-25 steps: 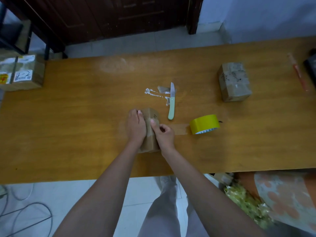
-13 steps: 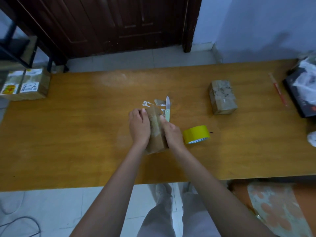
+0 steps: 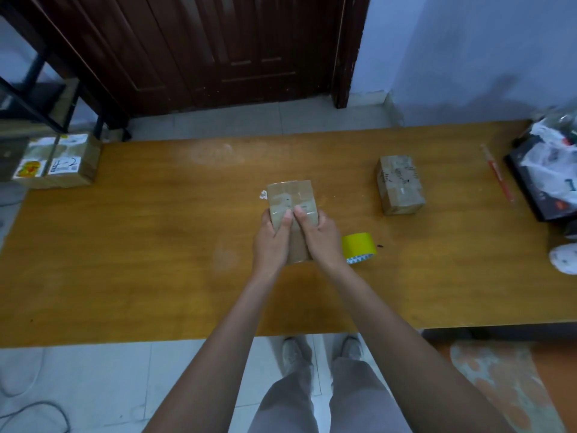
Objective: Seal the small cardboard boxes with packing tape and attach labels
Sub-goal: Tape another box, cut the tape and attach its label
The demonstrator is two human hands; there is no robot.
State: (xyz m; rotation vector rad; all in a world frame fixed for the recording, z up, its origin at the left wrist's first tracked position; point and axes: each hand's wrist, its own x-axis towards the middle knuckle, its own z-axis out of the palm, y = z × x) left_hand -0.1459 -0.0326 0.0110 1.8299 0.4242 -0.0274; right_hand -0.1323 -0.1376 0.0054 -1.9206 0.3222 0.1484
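Cardboard box (image 3: 292,198) — long axis pointing away from the person. Left hand (image 3: 271,245) and right hand (image 3: 319,237) grip its sides, thumbs pressed on top — its markings are unreadable.

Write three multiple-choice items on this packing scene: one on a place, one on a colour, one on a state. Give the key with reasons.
1. Where does the tape roll lie?
A. on the table, right of the right hand
B. on the floor
C. on top of the far box

2. What colour is the tape roll?
A. red
B. yellow
C. black

3. How is the small box held?
A. it lies untouched
B. by the left hand alone
C. by both hands, thumbs on its top face

Key: 1 A, the roll rests on the table beside the right hand. 2 B, its outer band is yellow. 3 C, the left hand and right hand each grip a side.
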